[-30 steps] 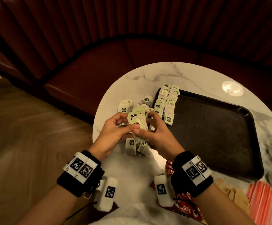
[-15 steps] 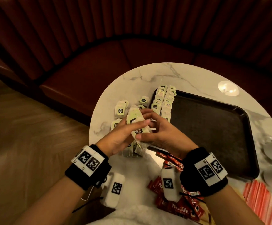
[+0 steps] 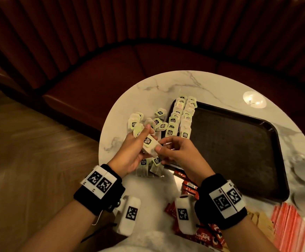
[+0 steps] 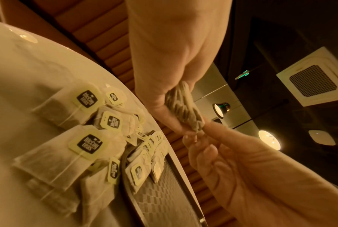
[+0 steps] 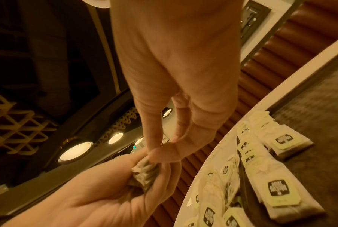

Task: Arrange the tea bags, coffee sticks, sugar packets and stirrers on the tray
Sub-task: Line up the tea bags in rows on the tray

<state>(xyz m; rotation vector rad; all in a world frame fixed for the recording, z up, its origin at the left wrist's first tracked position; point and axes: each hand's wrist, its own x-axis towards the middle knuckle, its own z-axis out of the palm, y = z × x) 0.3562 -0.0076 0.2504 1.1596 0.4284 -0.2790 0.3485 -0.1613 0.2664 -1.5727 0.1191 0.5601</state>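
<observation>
Nearest me: while the coffee sticks (image 3: 189, 190) lie loose on the desk (image 3: 148, 188) by the right wrist, none of them is on the tray yet.
Right of those: red stirrers (image 3: 289, 226) and brown sugar packets (image 3: 260, 220) sit in heaps at the desk's near right edge, untouched by the look of it.
Left grip: the left hand (image 3: 131, 151) has its fingers and thumb curled round a small stack of tea bags (image 3: 150, 145), held above the desk.
Right grip: the right hand (image 3: 177, 151) pinches the near end of that same stack between thumb and fingertips, seemingly squaring it up.
Under the hands: a loose pile (image 3: 148, 122) of tea bags is spread on the desk left of the tray, so plenty remains to be gathered.
Tray: two neat rows (image 3: 179, 119) of tea bags run along the left end of the tray (image 3: 239, 142); the rest of it is bare.
Progress: I would say early, with tea bags partly done and three kinds not started.
</observation>
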